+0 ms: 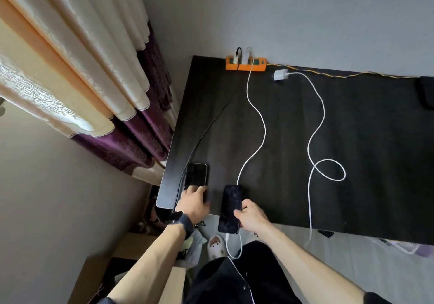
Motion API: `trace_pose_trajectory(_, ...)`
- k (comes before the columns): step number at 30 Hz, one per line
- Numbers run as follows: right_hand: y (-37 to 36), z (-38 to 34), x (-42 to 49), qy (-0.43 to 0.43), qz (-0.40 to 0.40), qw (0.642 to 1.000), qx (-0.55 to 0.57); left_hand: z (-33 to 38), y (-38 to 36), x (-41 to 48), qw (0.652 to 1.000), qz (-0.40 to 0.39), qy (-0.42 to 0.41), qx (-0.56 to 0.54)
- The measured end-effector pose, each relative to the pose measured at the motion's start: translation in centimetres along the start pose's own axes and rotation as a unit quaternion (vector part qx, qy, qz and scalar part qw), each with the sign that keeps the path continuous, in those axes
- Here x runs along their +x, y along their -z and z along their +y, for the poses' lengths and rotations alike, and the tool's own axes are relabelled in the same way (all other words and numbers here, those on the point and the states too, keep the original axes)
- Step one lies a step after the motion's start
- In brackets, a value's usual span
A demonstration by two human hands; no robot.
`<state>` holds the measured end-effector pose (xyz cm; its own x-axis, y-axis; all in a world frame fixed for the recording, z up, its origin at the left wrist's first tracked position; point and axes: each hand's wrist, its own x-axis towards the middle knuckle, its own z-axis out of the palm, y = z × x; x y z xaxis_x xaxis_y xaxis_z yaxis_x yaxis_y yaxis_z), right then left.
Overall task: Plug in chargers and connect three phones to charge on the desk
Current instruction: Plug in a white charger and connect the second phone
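An orange power strip (246, 63) lies at the back edge of the dark desk (352, 139) with a black plug and a white plug in it. A white-edged phone (196, 174) lies near the desk's left front corner, a black cable running to it; my left hand (193, 201) rests on its near end. My right hand (250, 218) grips a dark phone (230, 208) at the front edge, with a white cable (254, 115) plugged into its near end. A third white charger (280, 74) lies unplugged beside the strip, and its cable (317, 127) loops across the desk and hangs off the front.
Cream and purple curtains (105, 92) hang left of the desk. A dark object (426, 93) sits at the desk's far right edge. A yellow cord (340, 74) runs along the back edge from the strip. Below the desk are slippers (216, 245) and a wooden box.
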<state>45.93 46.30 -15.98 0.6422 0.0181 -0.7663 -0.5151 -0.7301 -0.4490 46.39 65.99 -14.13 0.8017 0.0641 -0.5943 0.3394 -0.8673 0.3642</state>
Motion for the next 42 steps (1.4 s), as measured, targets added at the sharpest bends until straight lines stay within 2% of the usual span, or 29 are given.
trace_pose_trajectory(4, -0.3, -2.0, 1.8, 0.006, 0.004, 1.0, 0.026, -1.9, -1.1, 1.5, 0.991, 0.011, -0.003, 0.135)
trace_pose_trajectory(8, -1.0, -3.4, 4.7, -0.012, 0.036, 0.998, 0.048, -3.1, -1.8, 2.5, 0.982, 0.025, 0.016, 0.187)
trace_pose_trajectory(12, -1.7, -3.3, 6.6, -0.039, 0.078, 0.996, 0.028, -3.7, -2.3, 2.5, 0.982, 0.021, 0.017, 0.185)
trace_pose_trajectory(15, -1.3, -4.7, 5.6, -0.026, 0.112, 0.993, -0.017, -4.1, -2.3, 2.4, 0.984, 0.023, 0.019, 0.177)
trace_pose_trajectory(33, -0.8, -5.1, 4.7, -0.055, 0.153, 0.98, -0.114, -4.0, -2.3, 2.7, 0.988, 0.013, 0.023, 0.152)
trace_pose_trajectory(36, -0.9, -4.6, 4.4, -0.023, 0.157, 0.982, -0.103, -3.9, -2.4, 2.8, 0.988, 0.013, 0.021, 0.151)
trace_pose_trajectory(42, -2.1, -2.4, 3.9, 0.118, 0.133, 0.966, -0.189, -3.9, -2.5, 2.7, 0.988, 0.013, 0.021, 0.15)
